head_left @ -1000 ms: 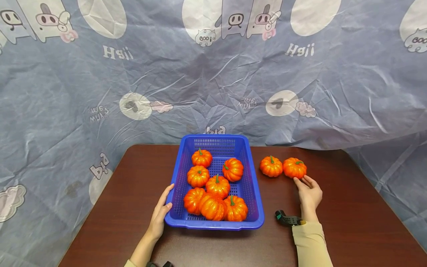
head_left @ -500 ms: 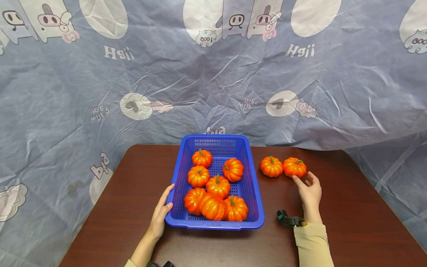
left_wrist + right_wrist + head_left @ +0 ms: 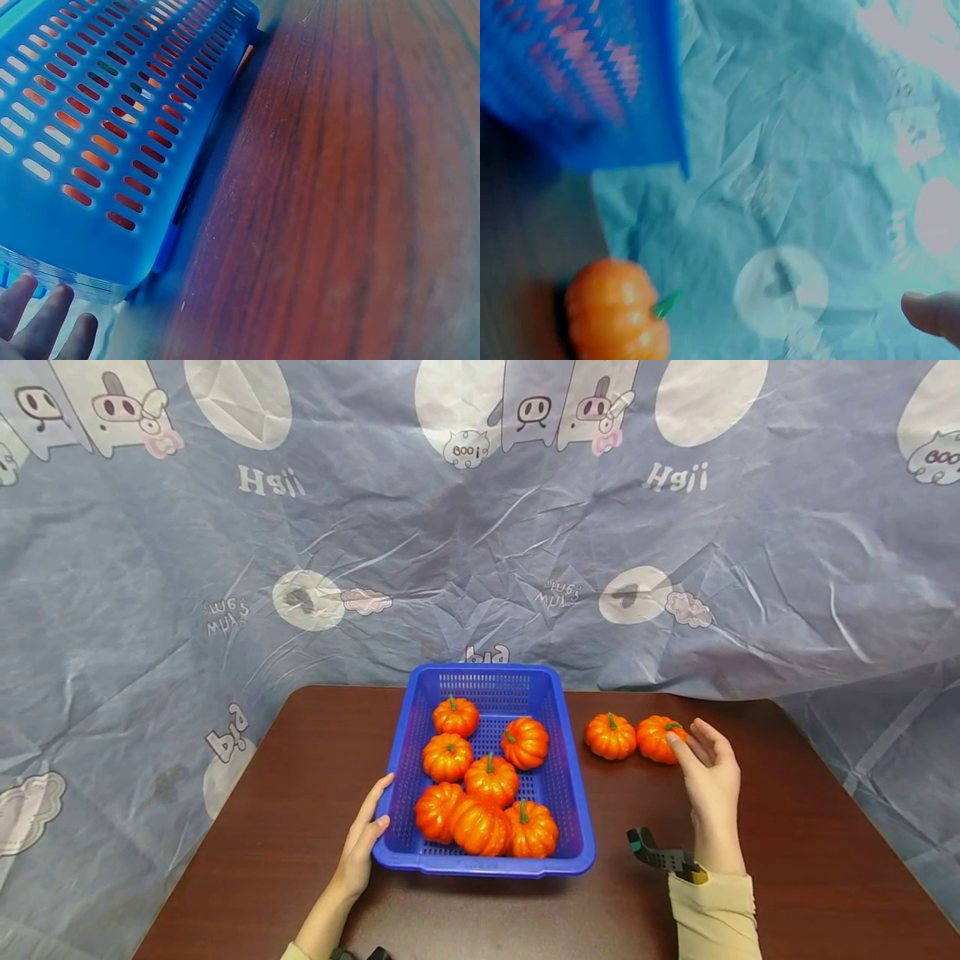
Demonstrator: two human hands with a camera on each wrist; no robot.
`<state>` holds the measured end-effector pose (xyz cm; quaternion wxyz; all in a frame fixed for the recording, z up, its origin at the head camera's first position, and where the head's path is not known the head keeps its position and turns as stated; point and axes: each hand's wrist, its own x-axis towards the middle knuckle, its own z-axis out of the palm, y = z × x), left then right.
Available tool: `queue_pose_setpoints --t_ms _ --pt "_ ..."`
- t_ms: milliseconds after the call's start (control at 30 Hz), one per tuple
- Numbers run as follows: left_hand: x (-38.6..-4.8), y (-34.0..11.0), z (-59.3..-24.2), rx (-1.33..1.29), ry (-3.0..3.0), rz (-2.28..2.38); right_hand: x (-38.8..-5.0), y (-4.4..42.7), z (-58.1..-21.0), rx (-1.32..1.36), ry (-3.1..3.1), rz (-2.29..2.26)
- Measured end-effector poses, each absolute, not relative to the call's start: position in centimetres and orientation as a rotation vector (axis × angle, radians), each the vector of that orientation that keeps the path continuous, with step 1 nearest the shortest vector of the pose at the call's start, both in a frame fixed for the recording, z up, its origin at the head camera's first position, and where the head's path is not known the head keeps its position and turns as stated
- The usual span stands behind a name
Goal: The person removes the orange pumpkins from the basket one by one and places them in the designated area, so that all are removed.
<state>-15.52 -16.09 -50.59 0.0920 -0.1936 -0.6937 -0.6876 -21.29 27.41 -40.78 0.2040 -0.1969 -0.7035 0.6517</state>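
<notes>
A blue basket holds several orange pumpkins, some with green stems showing. My left hand rests on its left rim, fingers fairly straight; the left wrist view has the fingertips against the basket. Right of the basket, two pumpkins sit side by side on the table, the left one and the right one. My right hand is beside the right one, fingers apart, its thumb overlapping that pumpkin's edge; contact is unclear. The right wrist view shows one pumpkin and a fingertip apart.
The dark brown table extends on both sides of the basket. Behind its back edge hangs a wrinkled grey-blue cloth with cartoon prints. A black strap device is on the right wrist.
My right hand has moved from the front of the right pumpkin up and to the right, with its fingers spreading. The left hand, basket and pumpkins have stayed in place.
</notes>
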Motion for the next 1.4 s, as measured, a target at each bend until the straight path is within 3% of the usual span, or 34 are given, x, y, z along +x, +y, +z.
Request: queue_pose_setpoints --t_ms 733,1400 --pt "-15.6 -16.0 -50.6 -0.566 -2.062 -2.01 -19.1 20.7 -36.3 0.295 -1.999 2.134" --pt "-15.5 -16.0 -50.6 -0.554 -2.077 -1.996 -17.0 13.8 -37.5 0.51 -2.271 2.146"
